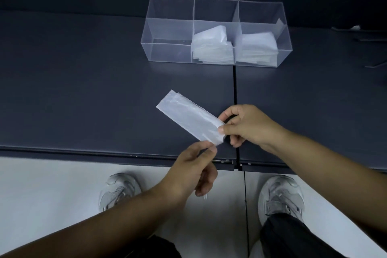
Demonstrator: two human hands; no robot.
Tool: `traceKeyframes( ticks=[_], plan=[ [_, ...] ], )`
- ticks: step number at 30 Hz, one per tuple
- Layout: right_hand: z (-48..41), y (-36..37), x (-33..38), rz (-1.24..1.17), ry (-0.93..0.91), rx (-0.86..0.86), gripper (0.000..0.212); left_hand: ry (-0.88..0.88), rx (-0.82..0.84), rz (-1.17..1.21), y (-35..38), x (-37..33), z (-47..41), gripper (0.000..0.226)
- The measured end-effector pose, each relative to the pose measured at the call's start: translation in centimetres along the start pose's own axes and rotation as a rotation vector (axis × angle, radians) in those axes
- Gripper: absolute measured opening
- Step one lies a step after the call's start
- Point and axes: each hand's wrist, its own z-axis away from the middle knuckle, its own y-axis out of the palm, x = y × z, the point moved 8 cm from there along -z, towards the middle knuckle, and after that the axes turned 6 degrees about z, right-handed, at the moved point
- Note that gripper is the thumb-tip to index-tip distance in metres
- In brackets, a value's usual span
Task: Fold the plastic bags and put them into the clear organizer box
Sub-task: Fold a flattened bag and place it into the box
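Observation:
A plastic bag (pixel 188 116), folded into a long narrow strip, is held above the dark shelf and slants from upper left to lower right. My right hand (pixel 245 124) pinches its near right end between thumb and fingers. My left hand (pixel 193 168) pinches the near lower corner of the same end. The clear organizer box (pixel 167 27) stands at the back with three compartments. Its left compartment holds nothing. Folded bags (pixel 211 48) fill the middle one, and more folded bags (pixel 258 47) fill the right one.
The dark shelf surface (pixel 83 90) has a vertical seam (pixel 235 90) running under the box. Its front edge (pixel 104 153) lies just below my hands. Dark rods and a small white scrap (pixel 355 27) lie at the far right. My two shoes stand on the pale floor.

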Motion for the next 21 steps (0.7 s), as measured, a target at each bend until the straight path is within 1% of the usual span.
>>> traceKeyframes(
  ticks=[4, 6, 7, 8, 9, 10, 11, 12, 13, 14, 16, 18, 21],
  plan=[
    [0.0, 0.0, 0.0, 0.007, 0.008, -0.004, 0.015, -0.047, -0.003, -0.091, -0.8, 0.8, 0.4, 0.019],
    [0.0, 0.0, 0.0, 0.009, 0.014, -0.003, 0.016, -0.040, 0.023, -0.216, -1.0, 1.1, 1.0, 0.016],
    [0.0, 0.0, 0.0, 0.011, 0.016, -0.001, 0.016, 0.005, 0.021, -0.309, -1.1, 0.8, 1.2, 0.015],
    [0.0, 0.0, 0.0, 0.013, 0.018, 0.000, 0.016, 0.101, -0.005, -0.426, -1.3, 0.0, 1.4, 0.014],
    [0.0, 0.0, 0.1, 0.018, 0.019, 0.002, 0.016, 0.263, -0.054, -0.585, -1.4, -1.4, 1.5, 0.013],
    [0.0, 0.0, 0.1, 0.025, 0.020, 0.004, 0.016, 0.471, -0.108, -0.775, -1.1, -3.1, 1.8, 0.014],
    [0.0, 0.0, 0.2, 0.032, 0.021, 0.007, 0.016, 0.678, -0.149, -0.975, -0.4, -4.7, 2.3, 0.019],
    [0.0, 0.1, 0.3, 0.039, 0.021, 0.009, 0.017, 0.846, -0.168, -1.150, 0.5, -5.6, 2.7, 0.027],
    [0.1, 0.1, 0.4, 0.045, 0.020, 0.009, 0.018, 0.938, -0.160, -1.291, 1.3, -5.7, 2.5, 0.037],
    [0.1, 0.1, 0.5, 0.050, 0.020, 0.008, 0.018, 0.967, -0.147, -1.418, 1.9, -5.3, 2.1, 0.048],
    [0.0, 0.1, 0.5, 0.063, 0.033, 0.005, 0.018, 0.899, -0.135, -1.616, 2.1, -3.7, 0.9, 0.067],
    [-0.2, 0.1, 0.5, 0.083, 0.060, 0.001, 0.016, 0.821, -0.139, -1.721, 1.5, -2.3, 0.1, 0.077],
    [-0.5, 0.1, 0.7, 0.089, 0.091, -0.006, 0.017, 0.800, -0.197, -1.764, 0.5, -2.2, -0.3, 0.081]
  ],
)
